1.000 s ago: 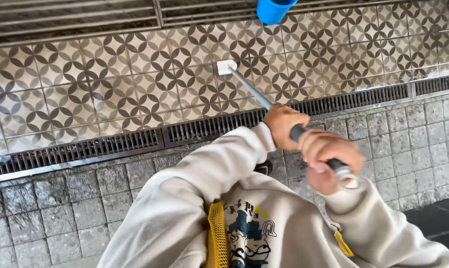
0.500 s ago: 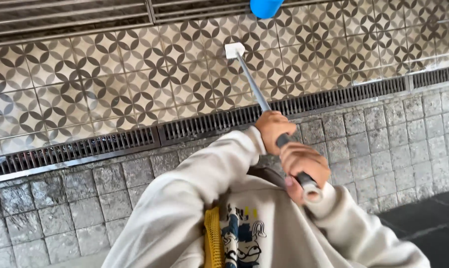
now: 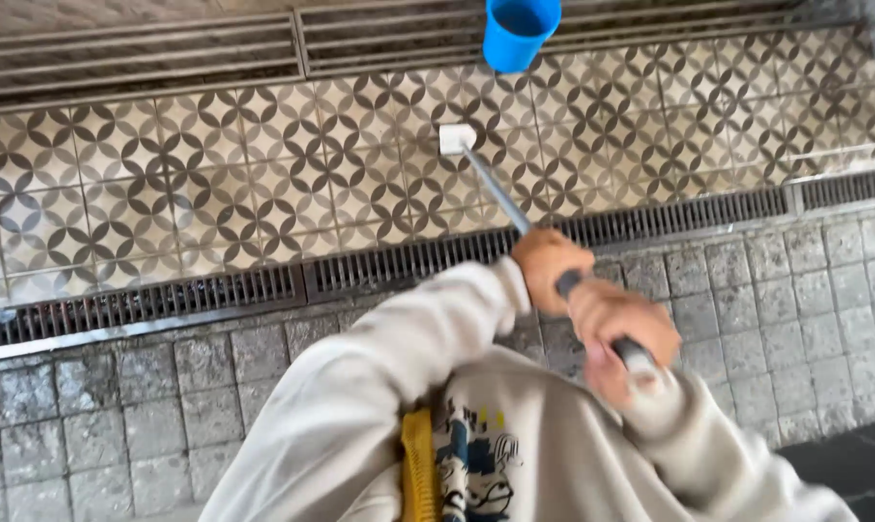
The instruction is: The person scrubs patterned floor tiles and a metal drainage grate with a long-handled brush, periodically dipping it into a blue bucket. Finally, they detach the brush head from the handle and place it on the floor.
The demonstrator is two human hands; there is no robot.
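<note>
The long-handled brush (image 3: 515, 198) runs diagonally across the view, its small white head (image 3: 457, 138) resting on the patterned floor tiles (image 3: 215, 193) and its metal shaft slanting down and to the right into the person's grasp. The left hand (image 3: 546, 269) is closed around the shaft higher up, where the bare metal meets a dark grip. The right hand (image 3: 619, 333) is wrapped round the dark grip just below it, near the handle's end, so the two fists sit almost touching, one behind the other. Both arms wear pale cream sleeves (image 3: 389, 377) of a sweatshirt with a colourful print on the chest and a yellow strip beside it.

The brush head lies roughly in the middle of the patterned strip, well apart from the blue bucket (image 3: 520, 29) that stands at the top edge, by the far metal grating (image 3: 167, 53). A nearer drain grate (image 3: 215, 295) runs the whole width between the patterned tiles and the grey square paving stones (image 3: 795, 290) closest to the person; the shaft crosses over this grate just before it reaches the left hand. The image is slightly blurred around the hands
</note>
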